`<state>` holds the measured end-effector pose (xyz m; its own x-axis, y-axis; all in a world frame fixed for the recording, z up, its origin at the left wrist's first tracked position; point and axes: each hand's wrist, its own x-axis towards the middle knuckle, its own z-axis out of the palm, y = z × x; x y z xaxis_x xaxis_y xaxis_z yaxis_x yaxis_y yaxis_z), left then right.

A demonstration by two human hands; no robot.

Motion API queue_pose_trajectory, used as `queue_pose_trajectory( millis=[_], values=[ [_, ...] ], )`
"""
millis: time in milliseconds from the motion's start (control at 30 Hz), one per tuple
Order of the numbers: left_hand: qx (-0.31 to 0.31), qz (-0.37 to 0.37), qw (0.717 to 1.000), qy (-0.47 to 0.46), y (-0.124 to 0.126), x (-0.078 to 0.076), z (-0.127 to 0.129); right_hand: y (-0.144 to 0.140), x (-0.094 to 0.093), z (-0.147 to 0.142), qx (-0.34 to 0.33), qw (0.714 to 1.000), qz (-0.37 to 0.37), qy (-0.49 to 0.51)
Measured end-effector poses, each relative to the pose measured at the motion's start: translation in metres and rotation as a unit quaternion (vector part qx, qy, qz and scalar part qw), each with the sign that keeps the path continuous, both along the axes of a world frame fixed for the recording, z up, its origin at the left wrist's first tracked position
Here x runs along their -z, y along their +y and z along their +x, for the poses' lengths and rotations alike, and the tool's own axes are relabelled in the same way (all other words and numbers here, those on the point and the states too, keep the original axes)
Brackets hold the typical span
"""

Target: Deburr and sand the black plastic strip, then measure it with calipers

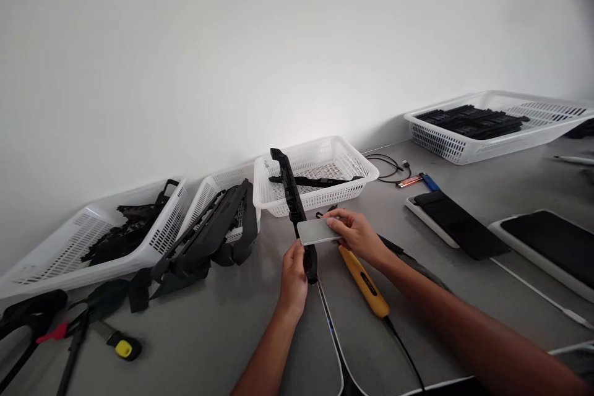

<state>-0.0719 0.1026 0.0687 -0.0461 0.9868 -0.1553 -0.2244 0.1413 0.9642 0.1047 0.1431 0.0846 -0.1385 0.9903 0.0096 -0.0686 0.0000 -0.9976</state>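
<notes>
Black strip [293, 210] and grey plate [318, 231], held over a grey table [223, 334].

Left hand [293, 277]: fingers closed round the strip's lower end; the strip rises tilted, its top in front of the middle basket [315, 176]. Right hand [357, 234]: fingertips pinching the plate's right edge, the plate laid flat against the strip. Yellow tool [364, 281]: on the table just right of the strip, under the right wrist. Two baskets of black parts [139, 229]: left of the strip. Cable [390, 168] and far basket [492, 124]: right of the strip.
</notes>
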Motion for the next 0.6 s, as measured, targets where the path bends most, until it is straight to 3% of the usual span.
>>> queue_pose_trajectory(
  millis=[200,600],
  values=[
    [0.035,0.044,0.998,-0.017,-0.002,-0.009,0.001,-0.002,-0.004,0.005,-0.075,0.996,0.03,0.028],
    [0.022,0.035,0.998,-0.043,-0.001,-0.013,0.001,-0.002,-0.001,0.003,-0.09,0.996,0.008,0.016]
  ],
)
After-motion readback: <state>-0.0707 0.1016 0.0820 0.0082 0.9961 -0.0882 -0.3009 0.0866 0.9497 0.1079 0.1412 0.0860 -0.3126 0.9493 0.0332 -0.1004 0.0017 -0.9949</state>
